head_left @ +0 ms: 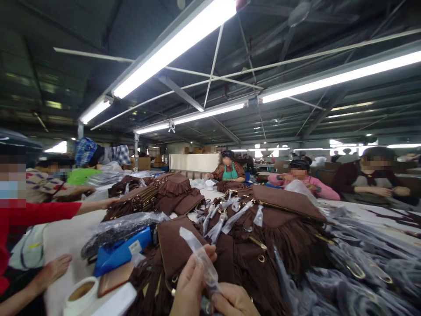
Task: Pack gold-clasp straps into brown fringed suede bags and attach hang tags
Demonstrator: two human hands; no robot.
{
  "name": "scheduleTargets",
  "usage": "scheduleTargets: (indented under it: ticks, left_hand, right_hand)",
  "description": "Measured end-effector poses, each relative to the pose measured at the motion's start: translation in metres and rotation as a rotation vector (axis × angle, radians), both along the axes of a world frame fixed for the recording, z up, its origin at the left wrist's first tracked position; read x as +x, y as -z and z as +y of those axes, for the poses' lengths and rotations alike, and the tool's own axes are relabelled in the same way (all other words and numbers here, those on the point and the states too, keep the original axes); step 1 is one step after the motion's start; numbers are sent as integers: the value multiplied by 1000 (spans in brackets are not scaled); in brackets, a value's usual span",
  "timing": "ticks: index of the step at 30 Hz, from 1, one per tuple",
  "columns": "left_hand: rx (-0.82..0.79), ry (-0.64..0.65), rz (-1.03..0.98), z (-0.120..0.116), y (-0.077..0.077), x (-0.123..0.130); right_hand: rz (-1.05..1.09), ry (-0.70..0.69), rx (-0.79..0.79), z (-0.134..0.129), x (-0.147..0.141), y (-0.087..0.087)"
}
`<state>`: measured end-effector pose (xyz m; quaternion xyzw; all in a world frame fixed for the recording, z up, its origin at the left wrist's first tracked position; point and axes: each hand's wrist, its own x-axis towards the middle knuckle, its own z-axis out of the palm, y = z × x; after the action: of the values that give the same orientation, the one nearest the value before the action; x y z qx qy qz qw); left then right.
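My left hand point(194, 278) is closed around a narrow clear plastic sleeve point(208, 271), one flat end of which sticks up past the fingers. Lower down, the fingers of my right hand point(234, 300) pinch the same sleeve near its bottom end. What is inside the sleeve I cannot make out. Just behind my hands lies a brown fringed bag point(177, 239) with a gold zip. More brown bags point(283, 199) are heaped beyond it, with plastic-wrapped metal clasps point(219, 226) among them.
Plastic-wrapped straps with gold clips point(358, 267) pile up at right. At left are a tape roll point(80, 296), a blue packet point(123, 251) and a brown wallet-like piece point(115, 277). A co-worker's red sleeve point(42, 215) reaches over the bags; other people sit around the table.
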<state>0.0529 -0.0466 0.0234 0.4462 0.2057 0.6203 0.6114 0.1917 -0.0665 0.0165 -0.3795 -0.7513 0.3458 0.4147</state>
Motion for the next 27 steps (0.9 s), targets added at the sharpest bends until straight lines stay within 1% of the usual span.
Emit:
scheduleTargets:
  ticks: [1, 3, 5, 7, 9, 10, 12, 14, 15, 16, 17, 19, 21, 23, 24, 25, 27]
  left_hand:
    - [12, -38, 8, 1, -3, 2]
    - [23, -57, 50, 1, -2, 9]
    - [8, -33, 57, -1, 7, 15]
    - [-4, -21, 54, -7, 17, 19]
    - [35, -42, 110, -14, 23, 20]
    - [62, -54, 154, -18, 24, 20]
    - [108, -62, 244, -25, 20, 17]
    - [118, -49, 304, -28, 14, 12]
    - [114, -42, 322, -29, 11, 9]
    - [115, -38, 334, -28, 9, 6]
    - [121, -39, 341, -27, 7, 4]
    - [114, -47, 340, -23, 9, 0]
    - [83, -70, 342, -17, 16, 0]
    - [38, -31, 336, -12, 28, 4]
    - [25, 14, 332, -10, 34, 7]
    - [24, 63, 331, -8, 40, 10]
    - [50, 136, 345, -6, 47, 15]
  right_hand:
    - [7, 0, 10, -2, -2, -3]
    - [34, 29, 38, -5, -3, -7]
    - [46, 48, 67, -8, -1, -10]
    - [46, 43, 57, -13, 2, -12]
    - [103, 41, -8, -18, 2, -14]
    - [156, 39, -54, -20, 0, -15]
    - [264, 23, -180, -23, -7, -16]
    - [336, -8, -305, -25, -15, -17]
    - [343, -12, -343, -25, -17, -17]
    - [318, -4, -344, -25, -17, -17]
    - [264, 20, -300, -26, -14, -19]
    - [105, 122, -130, -27, -1, -23]
    - [-18, 300, 47, -29, 17, -28]
    - [-67, 461, 163, -30, 31, -32]
    - [-95, 500, 201, -29, 35, -32]
    - [-133, 501, 234, -28, 35, -30]
    - [-236, 429, 278, -23, 29, -25]
